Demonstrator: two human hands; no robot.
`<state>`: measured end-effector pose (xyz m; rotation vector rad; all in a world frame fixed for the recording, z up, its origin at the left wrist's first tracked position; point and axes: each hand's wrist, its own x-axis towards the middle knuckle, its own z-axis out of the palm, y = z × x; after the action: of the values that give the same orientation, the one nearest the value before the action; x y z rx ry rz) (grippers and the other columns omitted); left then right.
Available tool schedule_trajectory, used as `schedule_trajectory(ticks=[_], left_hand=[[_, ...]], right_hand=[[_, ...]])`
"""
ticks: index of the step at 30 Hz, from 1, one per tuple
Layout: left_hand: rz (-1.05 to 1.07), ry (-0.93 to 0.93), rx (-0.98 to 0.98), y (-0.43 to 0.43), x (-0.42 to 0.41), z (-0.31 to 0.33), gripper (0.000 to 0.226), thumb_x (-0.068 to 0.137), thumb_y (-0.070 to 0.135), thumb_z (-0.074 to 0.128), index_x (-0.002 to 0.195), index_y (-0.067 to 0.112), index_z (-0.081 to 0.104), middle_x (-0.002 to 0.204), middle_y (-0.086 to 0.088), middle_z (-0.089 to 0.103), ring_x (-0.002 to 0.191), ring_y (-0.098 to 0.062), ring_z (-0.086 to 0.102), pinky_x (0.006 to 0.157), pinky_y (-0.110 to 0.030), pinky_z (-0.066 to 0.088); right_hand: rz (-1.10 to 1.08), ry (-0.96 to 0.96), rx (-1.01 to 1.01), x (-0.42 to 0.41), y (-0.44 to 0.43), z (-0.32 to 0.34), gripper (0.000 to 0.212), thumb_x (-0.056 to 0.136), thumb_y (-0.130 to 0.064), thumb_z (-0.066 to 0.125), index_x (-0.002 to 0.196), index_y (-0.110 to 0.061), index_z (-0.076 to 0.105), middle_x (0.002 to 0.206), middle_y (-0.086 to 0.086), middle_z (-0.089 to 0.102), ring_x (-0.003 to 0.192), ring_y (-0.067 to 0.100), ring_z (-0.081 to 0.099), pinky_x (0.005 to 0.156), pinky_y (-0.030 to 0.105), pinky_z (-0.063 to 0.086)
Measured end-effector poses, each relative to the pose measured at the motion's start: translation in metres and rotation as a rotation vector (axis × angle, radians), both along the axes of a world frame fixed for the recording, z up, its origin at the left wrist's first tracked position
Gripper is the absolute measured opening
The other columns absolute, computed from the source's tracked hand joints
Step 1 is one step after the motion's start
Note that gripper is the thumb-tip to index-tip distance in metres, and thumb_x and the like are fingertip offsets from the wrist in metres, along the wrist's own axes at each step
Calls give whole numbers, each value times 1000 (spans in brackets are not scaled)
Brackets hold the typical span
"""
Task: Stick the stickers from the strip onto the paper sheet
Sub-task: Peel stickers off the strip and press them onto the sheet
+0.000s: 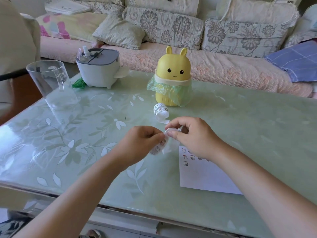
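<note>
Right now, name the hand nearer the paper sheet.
Right. The right hand hovers over the far edge of the paper sheet, forearm crossing it; the left hand is off its left edge. Both pinch the sticker strip.

"Drink" on clear cup (49, 81), rest unreadable

Two hands in view: left hand (142, 145) and right hand (193, 136), both bare. Forearms bare to the frame edge. Right thumbnail short and plain.
</note>
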<state>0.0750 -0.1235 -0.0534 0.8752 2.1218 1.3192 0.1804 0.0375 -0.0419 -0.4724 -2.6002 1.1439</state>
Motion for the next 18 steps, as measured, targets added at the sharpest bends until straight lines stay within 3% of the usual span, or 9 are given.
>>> schedule_trajectory(ticks=[3, 6, 9, 11, 14, 18], left_hand=[[43, -148, 22, 2, -1, -1, 14, 90, 30, 69, 82, 20, 76, 64, 8, 65, 53, -6, 50, 53, -16, 44], [158, -346, 112, 6, -2, -2, 10, 89, 23, 70, 85, 16, 77, 68, 3, 71, 56, -11, 62, 62, -27, 58], [205, -441, 184, 8, -3, 1, 12, 90, 22, 69, 91, 12, 76, 69, 1, 71, 55, -15, 64, 56, -28, 55], [205, -475, 218, 10, -4, 3, 14, 91, 22, 69, 94, 10, 75, 72, 1, 72, 55, -16, 64, 54, -26, 53], [160, -471, 230, 13, -3, 6, 15, 91, 22, 68, 95, 9, 76, 76, -2, 72, 57, -18, 63, 56, -28, 53], [119, -502, 235, 17, -4, 9, 20, 93, 23, 66, 96, 6, 75, 86, -9, 74, 66, -25, 66, 65, -35, 58]], right_hand=[[-66, 45, 35, -1, 1, -1, 20, 91, -26, 71, 110, -35, 72, 72, -31, 57, 54, 2, 49, 58, 8, 35], [-158, 156, 154, -3, -1, -2, 30, 90, -28, 70, 117, -39, 67, 108, -21, 54, 67, 8, 57, 69, 14, 43], [-207, 193, 129, -6, -4, -2, 19, 91, -30, 69, 107, -39, 67, 101, -14, 58, 62, 10, 55, 68, 19, 47], [-158, 177, -75, -8, -6, 0, 14, 92, -27, 68, 104, -35, 67, 91, -9, 68, 59, 15, 58, 62, 22, 48], [-96, 148, -321, -7, -8, 3, 14, 92, -19, 71, 103, -26, 68, 83, -2, 74, 55, 16, 62, 50, 13, 41], [-123, 157, -296, -8, -3, 3, 11, 87, -16, 77, 95, -21, 73, 80, 0, 75, 53, 8, 58, 53, 15, 44]])
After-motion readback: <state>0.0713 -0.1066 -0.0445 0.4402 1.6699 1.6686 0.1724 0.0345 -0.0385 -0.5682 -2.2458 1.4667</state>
